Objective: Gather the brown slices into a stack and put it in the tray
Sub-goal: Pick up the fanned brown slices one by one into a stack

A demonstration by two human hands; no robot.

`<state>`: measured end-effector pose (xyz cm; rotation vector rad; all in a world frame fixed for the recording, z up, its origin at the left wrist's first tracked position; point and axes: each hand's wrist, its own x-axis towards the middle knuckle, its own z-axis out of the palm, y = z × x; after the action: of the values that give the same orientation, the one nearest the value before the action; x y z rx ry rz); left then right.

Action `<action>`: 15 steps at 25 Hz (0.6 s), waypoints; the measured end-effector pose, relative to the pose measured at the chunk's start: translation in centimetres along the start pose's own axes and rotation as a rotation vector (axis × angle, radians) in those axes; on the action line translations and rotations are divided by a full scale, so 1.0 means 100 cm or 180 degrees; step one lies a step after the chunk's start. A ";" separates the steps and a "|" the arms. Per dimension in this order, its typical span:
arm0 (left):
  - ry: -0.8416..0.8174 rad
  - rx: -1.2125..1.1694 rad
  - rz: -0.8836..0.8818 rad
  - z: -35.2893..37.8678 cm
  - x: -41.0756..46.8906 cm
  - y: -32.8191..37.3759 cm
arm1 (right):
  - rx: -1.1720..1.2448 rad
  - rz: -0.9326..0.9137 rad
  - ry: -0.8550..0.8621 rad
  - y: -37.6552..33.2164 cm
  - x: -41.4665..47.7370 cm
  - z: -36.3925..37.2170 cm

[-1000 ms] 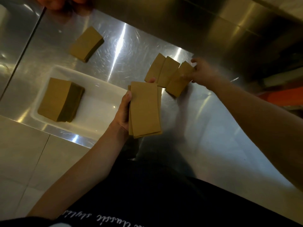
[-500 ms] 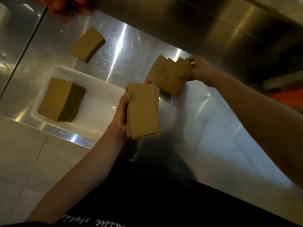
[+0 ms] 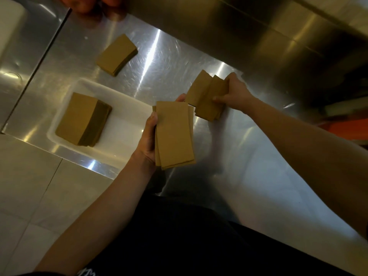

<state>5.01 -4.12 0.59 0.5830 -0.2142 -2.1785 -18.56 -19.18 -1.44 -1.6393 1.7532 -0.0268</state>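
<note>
My left hand [image 3: 148,139] holds a flat stack of brown slices [image 3: 174,134] above the steel counter, thumb along its left edge and fingertips at its far end. Just to the right, my right hand [image 3: 232,93] grips a bunched group of brown slices [image 3: 207,96] lying fanned on the counter, fingers curled over their right edge. A white tray [image 3: 127,108] sits left of my left hand with a thick stack of slices [image 3: 83,119] in its left half. Another small stack [image 3: 117,54] lies on the counter beyond the tray.
The steel counter [image 3: 258,156] ends at a front edge near the tiled floor [image 3: 29,186] at lower left. A steel back wall [image 3: 239,36] rises behind. Part of a white basin [image 3: 10,26] shows at far left. Something reddish [image 3: 89,3] sits at the top edge.
My right hand has pushed the three spread slices together into one overlapping bunch and slid them toward my left hand. The left hand and its stack have stayed nearly still.
</note>
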 end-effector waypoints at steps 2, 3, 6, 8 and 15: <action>-0.0014 -0.0017 0.0008 0.000 -0.001 -0.001 | 0.0602 0.0129 -0.0227 0.005 -0.010 -0.007; -0.0023 -0.0017 0.0011 0.000 -0.001 -0.001 | 0.0790 0.0198 -0.0330 0.005 -0.013 -0.010; -0.0095 -0.0016 0.0012 0.000 -0.002 0.000 | 0.1154 0.0332 -0.0514 0.000 -0.012 -0.016; -0.0125 -0.0047 0.0067 -0.001 -0.006 0.001 | 0.1067 0.0318 -0.0551 -0.010 -0.004 -0.014; -0.0029 -0.0166 0.0270 -0.003 -0.020 0.007 | 0.0048 0.0278 -0.0448 -0.039 0.033 0.010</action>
<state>6.72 -2.96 1.24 0.5256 -0.1831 -2.0986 -14.50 -22.30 -1.91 -1.5148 1.7109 0.1132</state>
